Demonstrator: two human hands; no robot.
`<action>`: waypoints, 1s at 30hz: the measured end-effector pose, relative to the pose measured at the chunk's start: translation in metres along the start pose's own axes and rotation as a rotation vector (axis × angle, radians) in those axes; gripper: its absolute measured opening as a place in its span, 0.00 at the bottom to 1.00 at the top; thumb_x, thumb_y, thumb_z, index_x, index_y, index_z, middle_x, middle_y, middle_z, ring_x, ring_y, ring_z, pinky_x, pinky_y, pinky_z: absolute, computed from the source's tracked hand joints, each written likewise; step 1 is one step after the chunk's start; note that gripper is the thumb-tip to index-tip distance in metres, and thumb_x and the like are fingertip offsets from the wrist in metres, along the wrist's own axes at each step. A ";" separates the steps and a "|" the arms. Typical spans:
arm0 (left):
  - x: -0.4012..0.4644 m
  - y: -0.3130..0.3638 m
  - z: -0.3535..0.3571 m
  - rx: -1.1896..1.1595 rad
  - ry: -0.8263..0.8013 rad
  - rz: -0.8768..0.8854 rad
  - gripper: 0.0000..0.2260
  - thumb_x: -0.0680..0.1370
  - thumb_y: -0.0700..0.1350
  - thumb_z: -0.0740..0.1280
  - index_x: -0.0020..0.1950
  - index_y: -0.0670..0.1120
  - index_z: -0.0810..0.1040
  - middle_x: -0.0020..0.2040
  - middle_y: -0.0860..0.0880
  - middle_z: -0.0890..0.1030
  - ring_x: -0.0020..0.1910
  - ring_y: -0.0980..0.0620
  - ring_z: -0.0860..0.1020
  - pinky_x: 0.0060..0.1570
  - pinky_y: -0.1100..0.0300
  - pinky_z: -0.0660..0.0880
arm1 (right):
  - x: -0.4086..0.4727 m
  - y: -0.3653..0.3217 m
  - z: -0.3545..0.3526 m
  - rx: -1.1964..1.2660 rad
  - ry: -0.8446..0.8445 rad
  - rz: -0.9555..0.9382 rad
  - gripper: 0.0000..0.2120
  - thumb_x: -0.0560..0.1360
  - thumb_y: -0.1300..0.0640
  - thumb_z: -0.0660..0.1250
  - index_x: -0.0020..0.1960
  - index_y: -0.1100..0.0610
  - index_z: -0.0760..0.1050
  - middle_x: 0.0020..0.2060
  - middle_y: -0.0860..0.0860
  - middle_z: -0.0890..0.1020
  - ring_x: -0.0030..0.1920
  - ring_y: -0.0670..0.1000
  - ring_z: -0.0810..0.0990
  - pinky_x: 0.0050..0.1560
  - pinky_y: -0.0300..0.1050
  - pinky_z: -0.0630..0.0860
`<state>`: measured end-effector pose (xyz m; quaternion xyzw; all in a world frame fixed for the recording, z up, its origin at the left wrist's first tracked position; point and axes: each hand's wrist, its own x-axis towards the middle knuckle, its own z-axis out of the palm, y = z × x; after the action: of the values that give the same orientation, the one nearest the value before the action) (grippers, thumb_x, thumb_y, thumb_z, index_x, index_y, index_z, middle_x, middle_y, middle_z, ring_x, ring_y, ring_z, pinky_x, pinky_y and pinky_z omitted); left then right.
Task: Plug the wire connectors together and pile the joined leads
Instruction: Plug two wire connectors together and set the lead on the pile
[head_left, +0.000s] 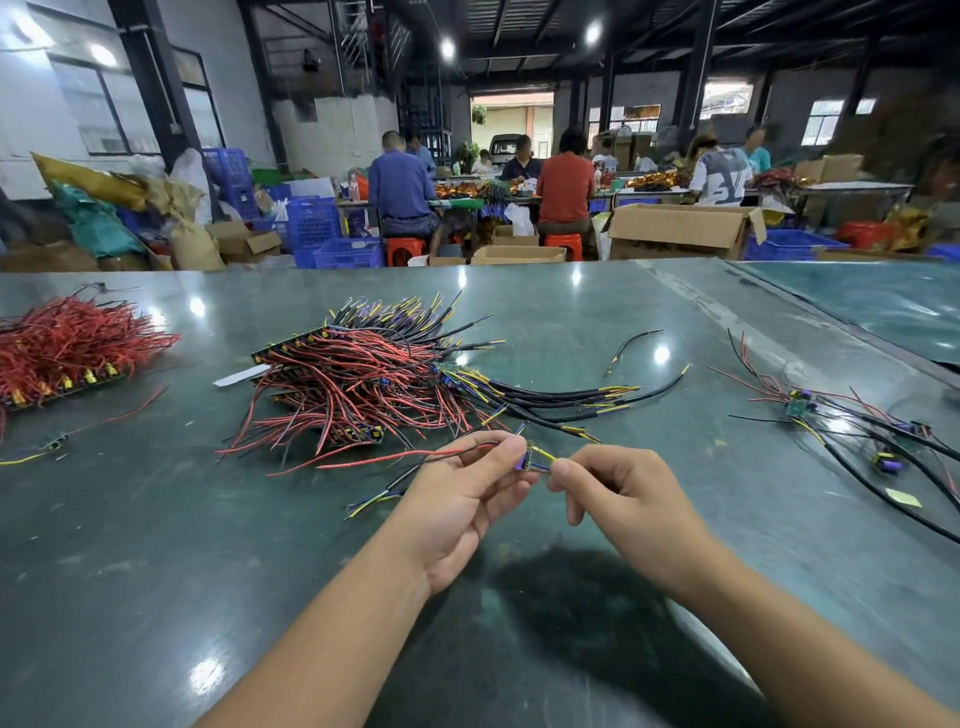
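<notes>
My left hand (467, 499) pinches a small purple connector (525, 461) between thumb and fingers, with a red and a black lead (395, 458) trailing left from it. My right hand (618, 493) pinches the yellow and blue wires (545, 458) at the connector's right side. Both hands hover just above the green table (156, 545). A black cable with yellow and blue ends (374, 501) hangs down-left under my left hand. Straight ahead lies a big pile of red-and-black leads (363, 384), with black sheathed cables (561, 402) spilling out to its right.
A bundle of red leads (72, 343) sits at the far left. A few leads with purple connectors (852, 426) lie at the right. One loose black wire (631, 343) rests behind them. Beyond the table's far edge, several people sit working among cardboard boxes (680, 231) and blue crates (343, 252).
</notes>
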<state>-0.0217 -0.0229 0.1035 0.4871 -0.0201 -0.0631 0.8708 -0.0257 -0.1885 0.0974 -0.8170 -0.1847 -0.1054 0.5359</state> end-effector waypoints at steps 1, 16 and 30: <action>0.000 0.000 0.000 0.004 -0.013 0.004 0.05 0.64 0.40 0.73 0.39 0.43 0.80 0.34 0.46 0.80 0.32 0.53 0.82 0.32 0.66 0.78 | -0.001 0.000 0.001 -0.009 0.008 -0.007 0.13 0.77 0.55 0.65 0.34 0.54 0.78 0.23 0.47 0.77 0.24 0.41 0.65 0.27 0.33 0.61; 0.001 -0.003 -0.005 0.344 0.069 0.142 0.10 0.70 0.32 0.71 0.36 0.47 0.85 0.34 0.44 0.82 0.34 0.53 0.80 0.36 0.67 0.77 | -0.001 0.002 0.002 -0.398 -0.057 -0.058 0.17 0.78 0.46 0.62 0.37 0.56 0.72 0.28 0.52 0.76 0.31 0.54 0.69 0.35 0.50 0.70; 0.008 -0.002 -0.010 0.161 0.014 0.089 0.31 0.57 0.44 0.80 0.59 0.47 0.77 0.52 0.46 0.84 0.52 0.51 0.82 0.51 0.59 0.78 | 0.010 0.013 -0.032 -0.304 0.124 0.048 0.11 0.80 0.60 0.58 0.42 0.57 0.76 0.34 0.50 0.82 0.29 0.42 0.72 0.33 0.35 0.66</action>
<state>-0.0131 -0.0167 0.0960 0.5546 -0.0404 -0.0191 0.8309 -0.0108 -0.2208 0.1034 -0.8850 -0.1136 -0.1693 0.4187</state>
